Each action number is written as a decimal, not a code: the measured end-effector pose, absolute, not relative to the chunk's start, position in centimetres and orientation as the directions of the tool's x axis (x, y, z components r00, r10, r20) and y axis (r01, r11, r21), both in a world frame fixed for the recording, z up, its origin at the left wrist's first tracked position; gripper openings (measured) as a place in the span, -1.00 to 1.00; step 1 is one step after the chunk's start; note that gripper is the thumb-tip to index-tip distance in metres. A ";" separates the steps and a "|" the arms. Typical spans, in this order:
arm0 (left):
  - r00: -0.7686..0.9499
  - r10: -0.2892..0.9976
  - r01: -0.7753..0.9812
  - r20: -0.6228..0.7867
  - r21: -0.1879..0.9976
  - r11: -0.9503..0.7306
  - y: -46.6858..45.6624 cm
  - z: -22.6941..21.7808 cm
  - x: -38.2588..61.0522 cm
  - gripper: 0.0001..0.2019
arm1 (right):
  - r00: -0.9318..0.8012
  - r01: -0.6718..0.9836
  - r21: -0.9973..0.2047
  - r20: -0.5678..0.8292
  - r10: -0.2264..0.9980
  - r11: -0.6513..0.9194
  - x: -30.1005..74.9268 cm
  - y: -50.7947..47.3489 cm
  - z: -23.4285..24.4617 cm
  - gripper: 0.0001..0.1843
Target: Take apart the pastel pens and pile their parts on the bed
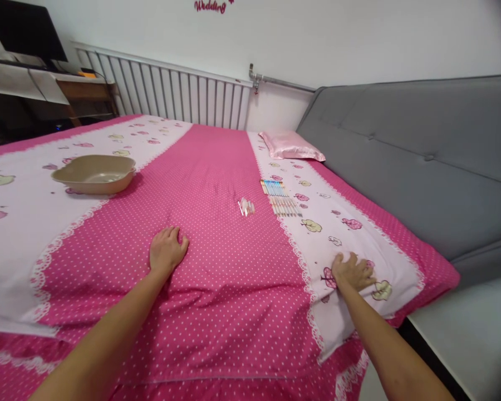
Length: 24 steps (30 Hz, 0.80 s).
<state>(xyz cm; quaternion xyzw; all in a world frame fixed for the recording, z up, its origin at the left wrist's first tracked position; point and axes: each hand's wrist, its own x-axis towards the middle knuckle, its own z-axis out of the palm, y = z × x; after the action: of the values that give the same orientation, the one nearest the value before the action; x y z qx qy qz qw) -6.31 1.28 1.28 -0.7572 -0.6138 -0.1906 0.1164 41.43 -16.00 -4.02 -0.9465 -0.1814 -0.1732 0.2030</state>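
My left hand point(166, 249) lies flat on the pink dotted bedsheet point(217, 312), fingers stretched out, holding nothing. On the white patterned strip near the bed's right corner rests my right hand point(353, 271), palm down with fingers spread and nothing in it. Beyond my hands, a row of coloured pens point(280, 197) lies on the sheet, with a small pale bundle point(246, 206) just left of it. Neither hand touches them.
A tan basin point(95, 174) sits on the bed at the far left. A pink pillow point(290, 147) lies by the grey padded headboard point(421, 161). A white radiator point(171, 92) lines the far wall. A desk with a dark screen point(25, 28) stands at the back left.
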 end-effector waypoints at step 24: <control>0.167 0.890 0.972 0.425 0.079 -0.220 1.4 1.4 -6.3 -0.50 | 0.866 0.416 -0.327 0.426 0.261 -0.848 40.9 -15.9 -3.6 -0.47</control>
<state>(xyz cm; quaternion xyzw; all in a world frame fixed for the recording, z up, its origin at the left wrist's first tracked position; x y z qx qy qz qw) -6.33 1.35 1.43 -0.7565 -0.6153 -0.1947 0.1059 40.86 -15.89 -3.57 -0.9432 -0.1795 -0.1860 0.2088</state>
